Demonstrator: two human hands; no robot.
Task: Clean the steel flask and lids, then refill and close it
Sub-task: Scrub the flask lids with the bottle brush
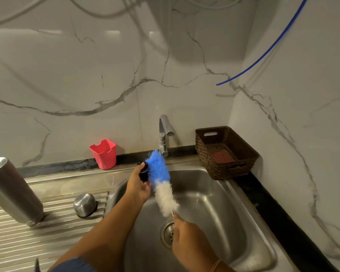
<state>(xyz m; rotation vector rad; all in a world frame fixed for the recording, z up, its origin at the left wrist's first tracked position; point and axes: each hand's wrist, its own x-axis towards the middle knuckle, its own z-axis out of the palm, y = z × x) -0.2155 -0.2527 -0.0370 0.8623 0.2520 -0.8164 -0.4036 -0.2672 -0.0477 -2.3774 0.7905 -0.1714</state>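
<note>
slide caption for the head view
Left hand holds a black lid over the sink; right hand holds a brush against it.

No writing, label, brand or number can be read anywhere (the steel flask (pixel 14 191) at the left edge of the frame, the pink cup (pixel 104 155) and the brown basket (pixel 220 169) at centre right show only plain surfaces).

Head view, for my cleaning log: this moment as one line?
step: brushing black lid over sink | left hand: grips black lid | right hand: grips brush | steel flask, steel cap: on drainboard
</note>
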